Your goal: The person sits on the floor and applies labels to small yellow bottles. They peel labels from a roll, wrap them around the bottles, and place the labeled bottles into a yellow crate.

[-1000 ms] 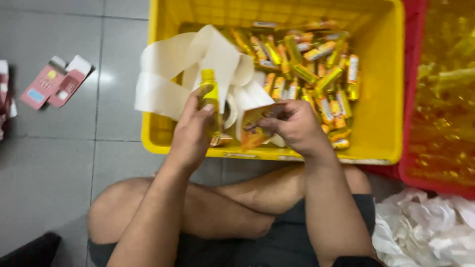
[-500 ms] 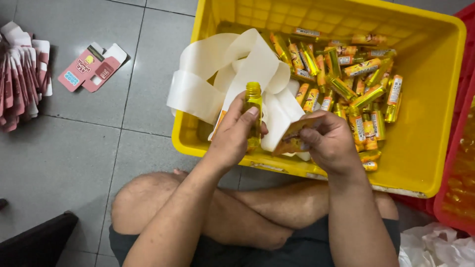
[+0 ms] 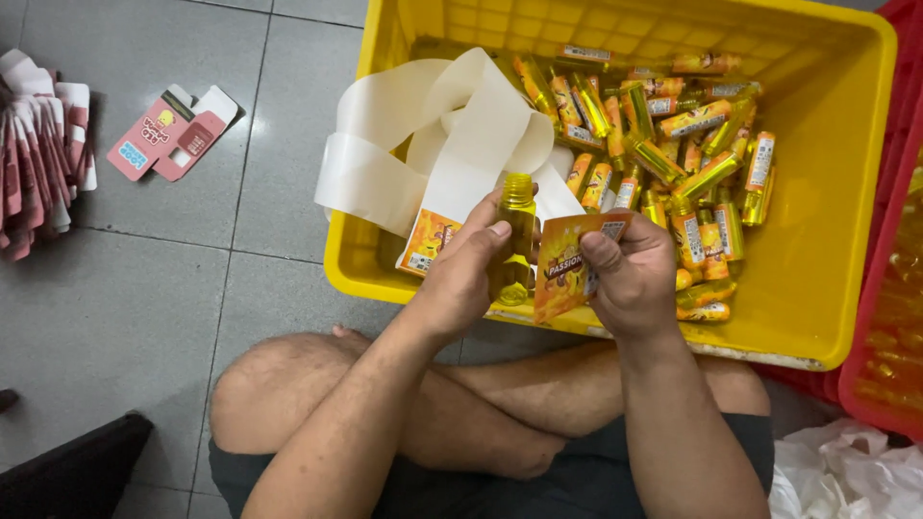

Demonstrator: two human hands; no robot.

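The left hand [image 3: 461, 279] is closed around a small yellow bottle [image 3: 514, 240], fingers wrapped on its body and the thumb lying across the front, so the bottle stands upright with its cap just above the fingertips. The right hand [image 3: 625, 274] pinches an orange label [image 3: 565, 264] between thumb and fingers; the label is held just beside the bottle, on its right, and I cannot tell if it already touches the glass. Both hands are over the near wall of a yellow crate [image 3: 827, 288], in front of the person's crossed bare legs [image 3: 385, 404].

Inside the crate lies a heap of labelled bottles [image 3: 673, 144], mostly in the right half, lying in all directions. In the left half a long white paper strip [image 3: 433, 135] is curled in loops and hangs over the crate's left wall; one more orange sticker [image 3: 428, 242] sits at its lower end, near the left hand.

The crate stands on a grey tiled floor [image 3: 144, 308]. On the floor, well apart to the left, lies a flat pink carton [image 3: 173, 135], and further left a fan of similar cartons [image 3: 43, 154] at the edge of the view. To the right of the yellow crate is a red crate [image 3: 889, 327], touching it, and in the lower right corner is some crumpled white plastic [image 3: 846, 476].
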